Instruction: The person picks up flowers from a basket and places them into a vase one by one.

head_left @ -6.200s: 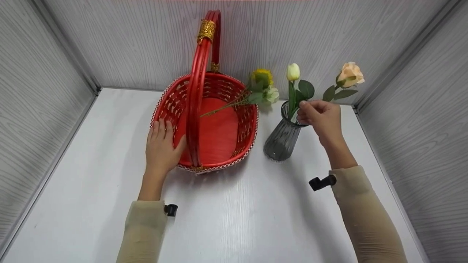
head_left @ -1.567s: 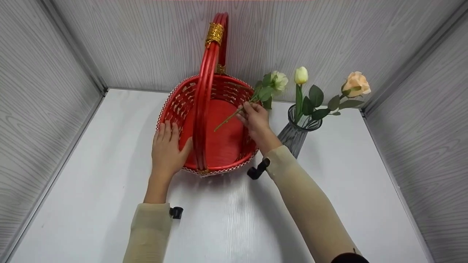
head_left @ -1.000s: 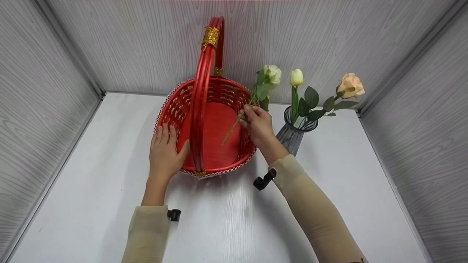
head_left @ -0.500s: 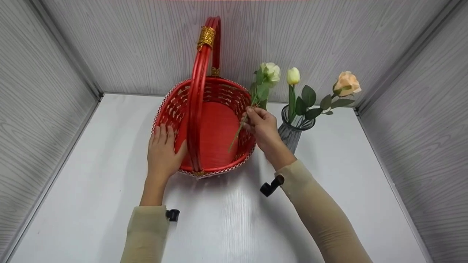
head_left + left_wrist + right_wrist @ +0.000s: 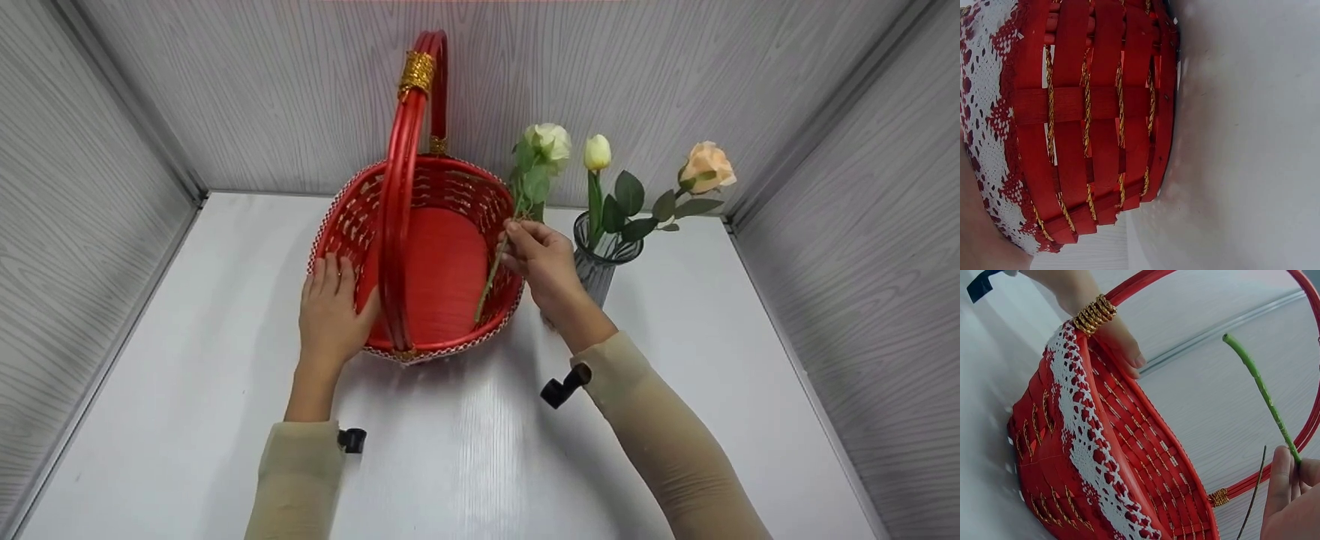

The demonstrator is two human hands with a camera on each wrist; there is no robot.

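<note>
Overall, wood-grained wall panels (image 5: 300, 82) enclosed the work area; clock positions below were read in the head view, with 12 at the far side. Worktop (image 5: 450, 465): white, with all items on or above it. Red basket (image 5: 457, 346): stood toward 11 o'clock on the worktop, lace trim (image 5: 988, 67) around its rim, tall handle (image 5: 397, 210) arching from its 6 to its 12. Beige sleeves (image 5: 300, 472) came in from 7 and 5 o'clock. Grey ribbed vase (image 5: 596, 281): at the basket's 3, partly hidden by the right hand and wrist.

Left hand (image 5: 330, 319): lay over the basket rim at its 8, fingers extended and released, grasping nothing. Right hand (image 5: 546, 262): at the basket's 3, fingers pinching the stem of the white flower (image 5: 550, 144). That bloom pointed to 1 o'clock, outside the rim; its cut end pointed to 7, over the basket interior. Contact between stem and basket could not be determined.

Peach rose (image 5: 709, 166): in the vase, leaning toward 2. Pale yellow tulip (image 5: 598, 152): same vase, pointing to 12. Thin dark stem (image 5: 1252, 498): near the right fingers in the right wrist view; its bloom was out of sight.
</note>
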